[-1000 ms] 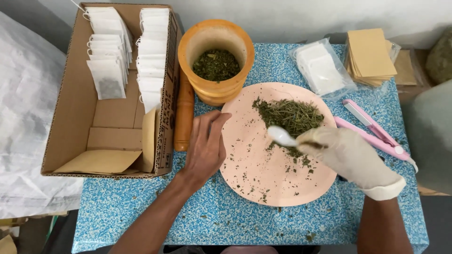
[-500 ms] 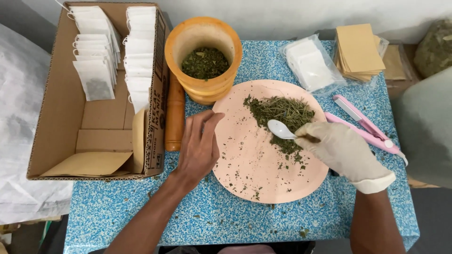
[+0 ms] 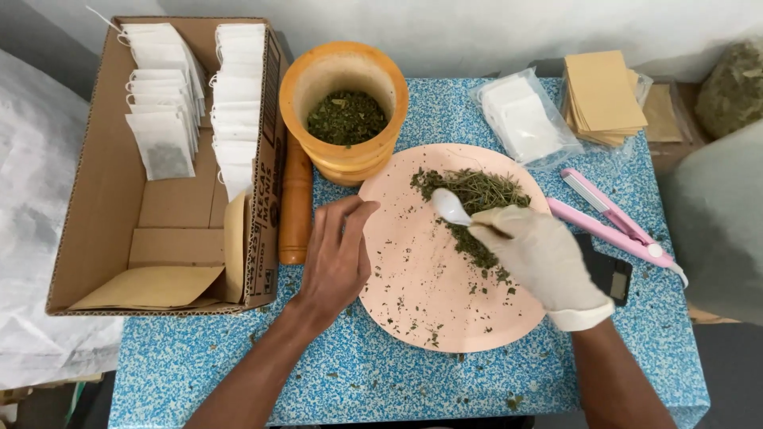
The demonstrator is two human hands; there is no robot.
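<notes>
My right hand (image 3: 544,258) wears a white glove and holds a white plastic spoon (image 3: 451,206) over a pile of dried green herbs (image 3: 475,195) on a round pink plate (image 3: 413,294). My bare left hand (image 3: 338,254) rests on the plate's left rim with its fingers curled, and I cannot see anything in it. Behind the plate stands a wooden mortar (image 3: 343,111) with crushed green herbs inside. A wooden pestle (image 3: 296,202) lies between the mortar and a cardboard box (image 3: 103,199).
The box at the left holds rows of filled white tea bags (image 3: 163,95) and brown envelopes (image 3: 151,287). At the back right lie a clear packet of empty white bags (image 3: 524,119), a stack of brown envelopes (image 3: 604,95), a pink sealer (image 3: 612,218) and a small black scale (image 3: 608,274).
The spoon in my right hand has shifted slightly left along the edge of the herb pile. My left hand stays on the plate's rim. The camera has shifted slightly.
</notes>
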